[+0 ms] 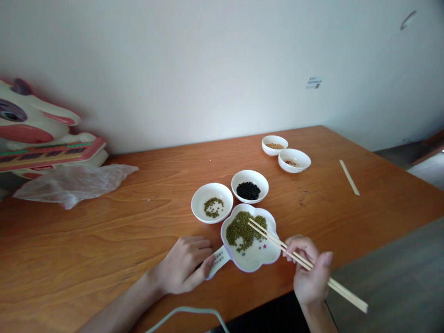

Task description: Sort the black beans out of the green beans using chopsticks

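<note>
My left hand (189, 266) is closed on the short handle of a white, flower-shaped dish (248, 263) with a lilac rim. Green beans (239, 229), likely mung beans, cover the dish's far and left part. In my right hand (310, 270) is a pair of wooden chopsticks (277, 239), slanting down to the left. Their tips are over or among the beans; whether they pinch one I cannot tell. Behind the dish, a white bowl (197, 208) holds some of the same green beans. Beside it, another white bowl (262, 185) contains black beans (248, 190).
Farther back right stand a white bowl of yellowish grains (267, 150) and one with reddish bits (294, 169). A paper chopstick sleeve (348, 177) lies near the table's right edge. At left are a clear plastic bag (79, 182) and a cow-shaped toy keyboard (52, 155).
</note>
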